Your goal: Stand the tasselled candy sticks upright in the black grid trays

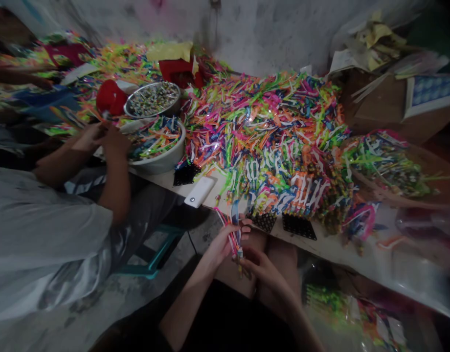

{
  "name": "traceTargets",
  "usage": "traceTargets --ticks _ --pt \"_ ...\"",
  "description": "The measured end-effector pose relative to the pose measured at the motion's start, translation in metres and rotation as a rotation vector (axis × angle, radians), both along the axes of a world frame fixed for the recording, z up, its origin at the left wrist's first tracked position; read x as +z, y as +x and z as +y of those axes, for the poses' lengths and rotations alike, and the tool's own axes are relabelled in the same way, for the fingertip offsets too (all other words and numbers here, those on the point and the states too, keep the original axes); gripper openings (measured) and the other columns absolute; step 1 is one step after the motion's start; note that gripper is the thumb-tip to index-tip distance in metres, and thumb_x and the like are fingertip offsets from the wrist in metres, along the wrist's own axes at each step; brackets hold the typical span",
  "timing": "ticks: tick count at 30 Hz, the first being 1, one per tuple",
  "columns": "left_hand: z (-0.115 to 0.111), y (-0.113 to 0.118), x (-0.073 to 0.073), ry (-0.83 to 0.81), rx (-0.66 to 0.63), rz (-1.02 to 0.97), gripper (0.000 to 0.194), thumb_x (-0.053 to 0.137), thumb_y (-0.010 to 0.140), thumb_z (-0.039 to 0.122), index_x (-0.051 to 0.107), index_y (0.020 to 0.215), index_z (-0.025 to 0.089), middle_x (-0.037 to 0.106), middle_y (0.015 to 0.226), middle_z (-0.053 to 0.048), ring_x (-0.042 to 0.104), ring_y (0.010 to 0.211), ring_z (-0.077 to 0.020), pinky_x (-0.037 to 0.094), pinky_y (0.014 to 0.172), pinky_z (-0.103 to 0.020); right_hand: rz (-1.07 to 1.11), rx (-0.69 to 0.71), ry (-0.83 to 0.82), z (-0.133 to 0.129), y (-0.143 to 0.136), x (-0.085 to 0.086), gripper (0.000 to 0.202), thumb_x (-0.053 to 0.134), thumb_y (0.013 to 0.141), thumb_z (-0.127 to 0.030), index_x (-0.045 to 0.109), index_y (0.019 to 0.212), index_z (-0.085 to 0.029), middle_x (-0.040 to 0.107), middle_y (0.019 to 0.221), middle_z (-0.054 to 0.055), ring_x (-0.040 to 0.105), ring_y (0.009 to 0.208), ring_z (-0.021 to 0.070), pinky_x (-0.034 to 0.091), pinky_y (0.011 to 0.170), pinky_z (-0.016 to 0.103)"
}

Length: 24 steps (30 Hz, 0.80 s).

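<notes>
Above my lap, just off the table's front edge, my left hand [228, 238] is closed around a small bundle of coloured strips [233, 233], pink, white and blue. Their upper ends stick out past my fingers toward the table. My right hand [256, 264] is at the bundle's lower end, where small beads or fittings hang. Its thumb and fingers pinch there, though the exact piece is too small to make out. Beyond my hands spreads a big heap of similar colourful strips [261, 117], with neater rows along its near side.
A white phone [200, 192] lies left of my hands, and black perforated mats [299, 226] sit at the table edge. A white basin [155, 164] and a metal bowl [151, 100] hold pieces. At left sits a co-worker [49, 234]. Cardboard boxes [379, 100] stand at right.
</notes>
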<state>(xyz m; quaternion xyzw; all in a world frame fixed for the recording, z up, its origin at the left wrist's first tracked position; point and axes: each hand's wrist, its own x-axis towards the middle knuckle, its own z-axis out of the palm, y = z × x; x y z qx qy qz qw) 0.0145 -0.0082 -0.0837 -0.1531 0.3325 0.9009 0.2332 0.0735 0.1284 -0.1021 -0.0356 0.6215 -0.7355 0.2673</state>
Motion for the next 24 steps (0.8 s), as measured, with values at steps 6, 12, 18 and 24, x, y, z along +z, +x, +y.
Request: traceTargets --ticks 6,12,18,24 --pt "-0.005 0.001 0.000 -0.038 0.004 -0.015 0.043 0.057 0.064 0.005 0.059 0.107 0.012 0.070 0.095 -0.008 0.068 0.085 -0.0195 0.055 0.078 -0.030 -0.034 -0.022 0.018 -0.005 -0.003 -0.001 0.046 0.066 0.070 -0.056 0.064 0.096 -0.018 0.061 0.076 0.001 0.049 0.057 0.0109 0.040 0.050 0.022" --pt "-0.008 0.003 -0.008 0.098 0.003 0.041 0.045 0.058 0.060 0.011 0.057 0.105 0.015 0.069 0.097 -0.007 0.064 0.100 -0.0225 0.051 0.090 -0.035 -0.089 -0.012 -0.029 -0.001 -0.004 0.006 0.036 0.066 0.073 -0.051 0.066 0.084 -0.017 0.059 0.066 -0.001 0.046 0.051 0.0091 0.040 0.049 0.022" --pt "-0.015 0.003 -0.018 -0.108 0.005 -0.039 0.037 0.066 0.061 0.015 0.055 0.096 0.017 0.069 0.085 -0.004 0.064 0.062 -0.0120 0.053 0.058 -0.021 0.145 -0.458 0.160 0.017 -0.016 0.004 0.026 0.070 0.070 -0.039 0.061 0.085 -0.019 0.067 0.081 0.003 0.059 0.063 0.0147 0.048 0.059 0.026" --pt "-0.006 0.006 -0.024 -0.386 -0.082 0.005 0.035 0.069 0.066 0.034 0.056 0.094 0.016 0.067 0.071 0.000 0.039 0.031 -0.0027 0.031 0.031 -0.015 0.366 -0.805 0.589 0.029 -0.055 -0.038 0.037 0.063 0.070 -0.052 0.062 0.076 -0.016 0.067 0.075 0.007 0.061 0.072 0.0211 0.048 0.071 0.035"
